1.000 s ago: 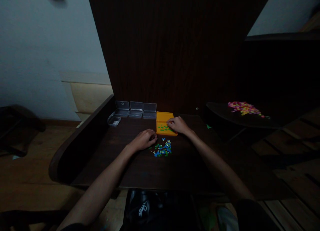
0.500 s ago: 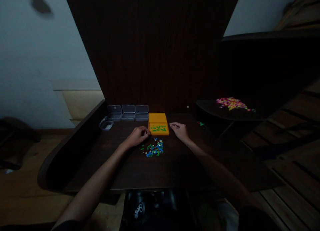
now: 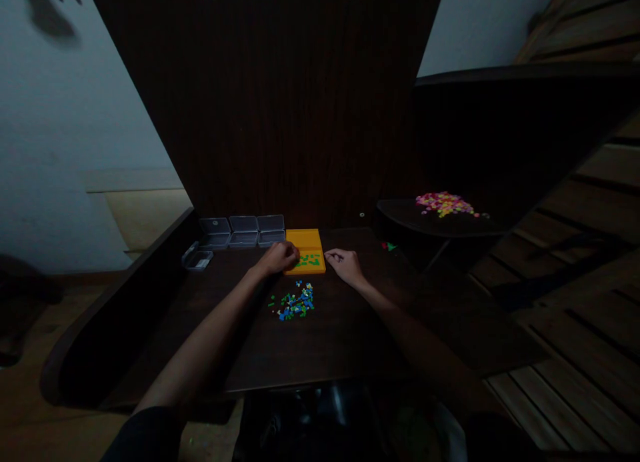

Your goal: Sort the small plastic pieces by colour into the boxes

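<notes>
Fingers (image 3: 293, 254) of left hand (image 3: 279, 258) touch tray (image 3: 307, 237).

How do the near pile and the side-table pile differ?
The near pile is mostly blue and green; the side-table pile is pink and yellow. The near pile lies just in front of the orange tray; the side-table pile sits apart on the right. Both are loose heaps of tiny pieces.

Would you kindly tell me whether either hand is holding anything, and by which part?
Left hand curls over the orange tray at its left edge; any held piece cannot be told. Right hand looks empty.
</notes>
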`<state>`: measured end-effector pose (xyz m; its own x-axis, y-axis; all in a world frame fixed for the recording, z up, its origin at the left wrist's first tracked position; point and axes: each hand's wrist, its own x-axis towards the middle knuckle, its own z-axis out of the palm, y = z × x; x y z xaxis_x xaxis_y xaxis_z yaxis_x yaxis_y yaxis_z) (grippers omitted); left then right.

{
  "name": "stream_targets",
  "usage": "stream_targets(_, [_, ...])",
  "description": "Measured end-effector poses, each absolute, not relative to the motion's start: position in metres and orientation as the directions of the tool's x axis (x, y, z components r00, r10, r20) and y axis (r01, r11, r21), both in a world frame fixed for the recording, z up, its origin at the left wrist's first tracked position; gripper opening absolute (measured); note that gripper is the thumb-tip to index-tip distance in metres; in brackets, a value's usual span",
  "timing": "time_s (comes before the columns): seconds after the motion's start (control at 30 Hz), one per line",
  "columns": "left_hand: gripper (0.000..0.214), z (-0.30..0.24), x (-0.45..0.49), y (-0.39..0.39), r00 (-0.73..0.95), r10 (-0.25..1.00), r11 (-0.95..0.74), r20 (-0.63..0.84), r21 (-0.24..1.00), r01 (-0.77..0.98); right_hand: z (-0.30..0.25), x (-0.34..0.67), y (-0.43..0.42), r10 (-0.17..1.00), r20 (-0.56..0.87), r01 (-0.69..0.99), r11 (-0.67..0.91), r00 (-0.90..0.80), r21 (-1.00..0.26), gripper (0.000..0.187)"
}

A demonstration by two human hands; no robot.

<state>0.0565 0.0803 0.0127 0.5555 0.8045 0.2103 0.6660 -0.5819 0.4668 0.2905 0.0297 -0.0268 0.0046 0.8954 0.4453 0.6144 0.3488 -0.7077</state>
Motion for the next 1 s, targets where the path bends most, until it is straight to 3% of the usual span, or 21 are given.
stream_targets(0.37, [0.022, 0.011, 0.072, 0.093, 0.519, 0.843, -0.535, 0.14, 0.321, 0.782, -0.029, 0.29, 0.032, 0.871, 0.491, 0.569, 0.406, -0.006, -0.715, 0.023])
stream_targets(0.63, [0.023, 0.013, 0.069, 0.095, 0.549, 0.828, -0.554, 0.112, 0.311, 0.772, -0.029, 0.291, 0.032, 0.881, 0.473, 0.566, 0.4, -0.02, -0.721, 0.023])
stream_targets(1.0, [0.025, 0.033, 0.045, 0.071, 0.55, 0.777, -0.629, 0.306, 0.343, 0.697, -0.028, 0.289, 0.027, 0.84, 0.539, 0.588, 0.469, -0.066, -0.659, 0.023])
